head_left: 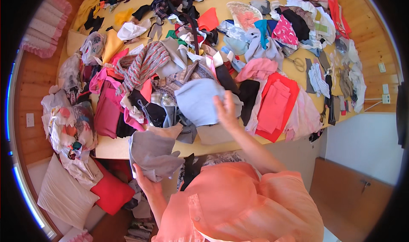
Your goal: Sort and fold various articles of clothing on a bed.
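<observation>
Near the table's front edge, my left hand (145, 183) grips a bunched piece of grey cloth (153, 152) by its lower side, with the thumb showing. The cloth hangs partly beyond the edge. My right hand (226, 110) lies at the right side of a light blue-grey piece of cloth (196, 101) on the pile. Its fingers look stretched out and slightly blurred. Beneath that cloth is a patterned knit fabric (168, 86). To the right of my right hand lie a black cloth (248, 98) and folded coral-red fabric (275, 105).
Heaps of fabric cover much of the yellow table (115, 147). A striped knit scarf (145, 65) lies left of centre, and scissors (296, 63) lie to the right. Stuffed plastic bags (64, 127) crowd the left edge above a cream pillow (66, 191) and a red pillow (113, 191).
</observation>
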Tool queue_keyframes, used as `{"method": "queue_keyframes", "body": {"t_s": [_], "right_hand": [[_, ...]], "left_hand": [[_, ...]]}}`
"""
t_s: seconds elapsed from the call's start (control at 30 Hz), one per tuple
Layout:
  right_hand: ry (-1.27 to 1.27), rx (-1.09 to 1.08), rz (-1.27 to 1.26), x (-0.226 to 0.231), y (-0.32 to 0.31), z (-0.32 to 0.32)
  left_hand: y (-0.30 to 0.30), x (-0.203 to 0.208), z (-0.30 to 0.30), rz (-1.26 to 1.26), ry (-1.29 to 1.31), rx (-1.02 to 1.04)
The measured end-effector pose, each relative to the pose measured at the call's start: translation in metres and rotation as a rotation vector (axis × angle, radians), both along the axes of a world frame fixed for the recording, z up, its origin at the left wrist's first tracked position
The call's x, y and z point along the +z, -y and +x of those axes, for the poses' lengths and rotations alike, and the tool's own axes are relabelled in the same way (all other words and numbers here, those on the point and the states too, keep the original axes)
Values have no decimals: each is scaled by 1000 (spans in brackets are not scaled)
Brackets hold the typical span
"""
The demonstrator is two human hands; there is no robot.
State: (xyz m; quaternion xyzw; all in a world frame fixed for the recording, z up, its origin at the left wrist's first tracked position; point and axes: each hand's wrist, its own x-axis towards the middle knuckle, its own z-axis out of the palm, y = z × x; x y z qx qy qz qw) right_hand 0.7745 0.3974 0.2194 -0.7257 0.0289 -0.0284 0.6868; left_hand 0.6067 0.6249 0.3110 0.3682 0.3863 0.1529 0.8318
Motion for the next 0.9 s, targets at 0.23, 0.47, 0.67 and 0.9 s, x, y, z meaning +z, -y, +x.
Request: {"method": "queue_keyframes", "body": {"t_s": [0.23, 0.47, 0.67, 0.9], "right_hand": [[26, -201, -684, -34, 77, -16], [457, 398, -637, -22, -21, 52], [312, 695, -841, -44, -30, 88], [533, 960, -600, 20, 1, 53]], "left_hand": [[4, -9, 15, 21, -12, -41], [19, -10, 40, 42, -48, -54], [23, -3, 57, 82, -71, -13], [7, -9, 76, 309, -24, -98]]}}
